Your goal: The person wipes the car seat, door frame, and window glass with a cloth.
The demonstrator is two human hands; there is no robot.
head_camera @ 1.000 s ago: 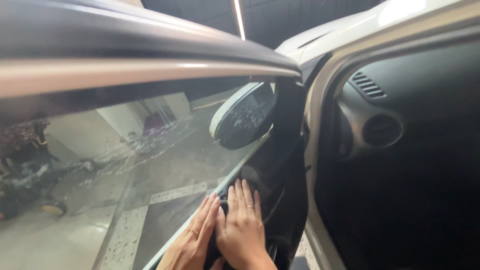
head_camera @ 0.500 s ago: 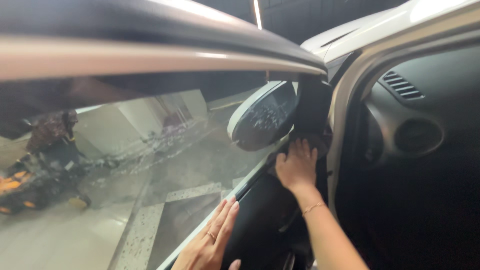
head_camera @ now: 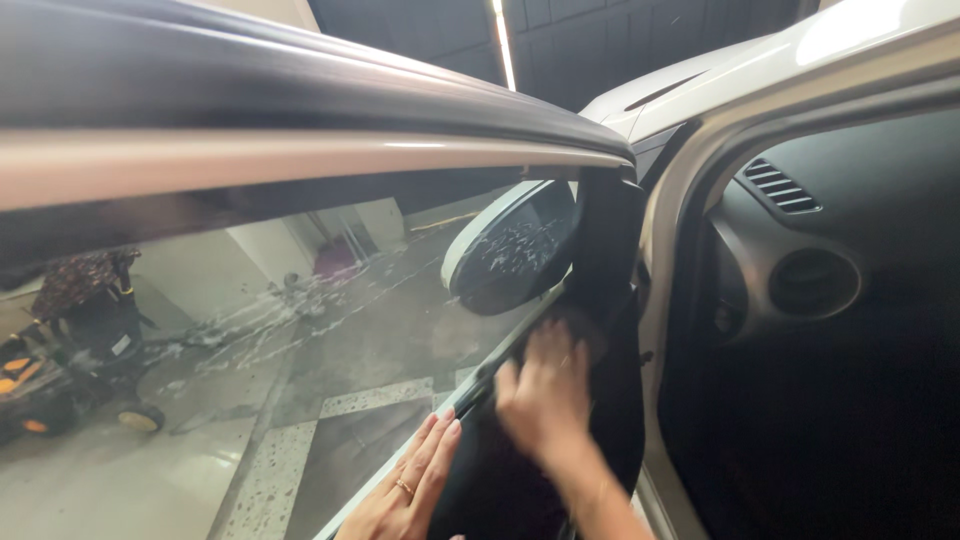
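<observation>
1. The right hand (head_camera: 545, 395), blurred, is lying open and flat on the dark inner door panel (head_camera: 520, 480), just below the side mirror (head_camera: 510, 250).
2. The left hand (head_camera: 410, 490) is pressing open, fingers straight, against the window glass (head_camera: 300, 340) at the sill.
3. A round dashboard vent (head_camera: 812, 282) is showing at right.
</observation>
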